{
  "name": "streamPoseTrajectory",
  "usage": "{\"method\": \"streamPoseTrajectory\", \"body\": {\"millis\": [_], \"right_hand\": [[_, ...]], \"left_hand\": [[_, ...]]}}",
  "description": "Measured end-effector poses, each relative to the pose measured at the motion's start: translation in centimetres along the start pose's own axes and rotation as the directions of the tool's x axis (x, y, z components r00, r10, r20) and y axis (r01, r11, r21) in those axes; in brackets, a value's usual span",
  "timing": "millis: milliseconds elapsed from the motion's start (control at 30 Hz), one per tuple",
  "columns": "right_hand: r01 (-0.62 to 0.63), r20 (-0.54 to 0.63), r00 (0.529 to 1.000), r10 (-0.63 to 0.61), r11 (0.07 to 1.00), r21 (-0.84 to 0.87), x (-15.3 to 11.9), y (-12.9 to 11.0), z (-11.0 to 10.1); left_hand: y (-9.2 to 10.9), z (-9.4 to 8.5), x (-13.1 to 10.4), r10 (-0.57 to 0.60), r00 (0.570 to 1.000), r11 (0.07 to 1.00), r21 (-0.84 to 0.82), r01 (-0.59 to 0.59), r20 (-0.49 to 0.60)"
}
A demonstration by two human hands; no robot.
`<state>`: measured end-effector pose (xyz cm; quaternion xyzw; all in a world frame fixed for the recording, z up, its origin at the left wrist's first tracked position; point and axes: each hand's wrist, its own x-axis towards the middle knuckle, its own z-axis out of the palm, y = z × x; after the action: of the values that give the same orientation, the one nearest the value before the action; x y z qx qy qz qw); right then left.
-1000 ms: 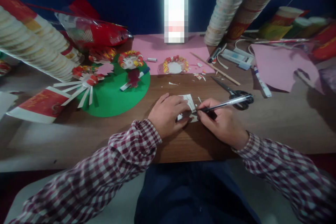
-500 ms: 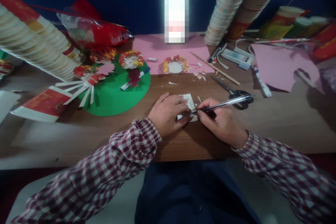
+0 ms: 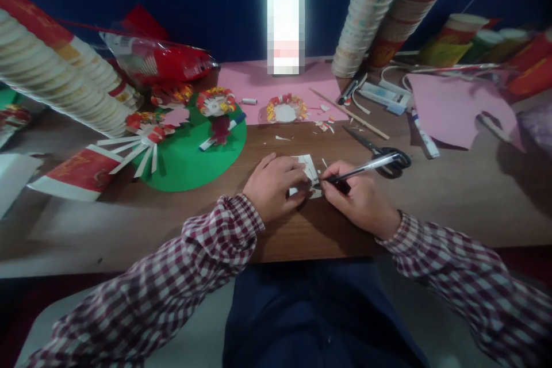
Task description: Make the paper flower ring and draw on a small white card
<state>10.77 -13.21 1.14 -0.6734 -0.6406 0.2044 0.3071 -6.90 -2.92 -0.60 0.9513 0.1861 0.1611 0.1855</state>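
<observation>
My right hand (image 3: pixel 360 198) is closed round a pen (image 3: pixel 366 168) with a clear barrel and a dark grip. The pen's tip meets a small white piece of paper (image 3: pixel 307 165) with dark lines on it. My left hand (image 3: pixel 276 187) lies over the left part of that paper, pressing it to the table with fingers bent and apart, and hides some of it. Black-handled scissors (image 3: pixel 390 162) lie just beyond my right hand. White paper scraps (image 3: pixel 283 138) are scattered beyond the paper.
A green paper disc (image 3: pixel 181 169) at left bears decorated paper rings and a marker. Stacked paper cups (image 3: pixel 64 69) lean at far left, with more cup stacks (image 3: pixel 364 17) at back right. Pink sheets (image 3: pixel 461 106), a wooden stick (image 3: pixel 366 121) and a bright, blurred-out screen (image 3: pixel 286 26) are farther back.
The view has shifted slightly. Both hands stay on the same spot of the paper, and the pen remains in my right hand with almost no visible movement.
</observation>
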Motion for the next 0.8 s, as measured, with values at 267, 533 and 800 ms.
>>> {"method": "streamPoseTrajectory", "body": {"millis": [267,533,800], "right_hand": [[0.003,0.008,1.000,-0.003,1.000,-0.001,0.00,-0.05,-0.02],[0.002,0.001,1.000,-0.002,1.000,0.000,0.00,0.08,0.06],[0.034,-0.007,0.999,-0.034,0.999,0.001,-0.06,0.04,0.04]], "left_hand": [[-0.08,0.00,0.01,0.010,1.000,1.000,0.010,-0.010,0.007],[-0.02,0.03,0.02,0.009,1.000,1.000,0.013,-0.009,-0.004],[-0.03,0.03,0.01,0.021,1.000,1.000,0.022,-0.021,-0.009]]}}
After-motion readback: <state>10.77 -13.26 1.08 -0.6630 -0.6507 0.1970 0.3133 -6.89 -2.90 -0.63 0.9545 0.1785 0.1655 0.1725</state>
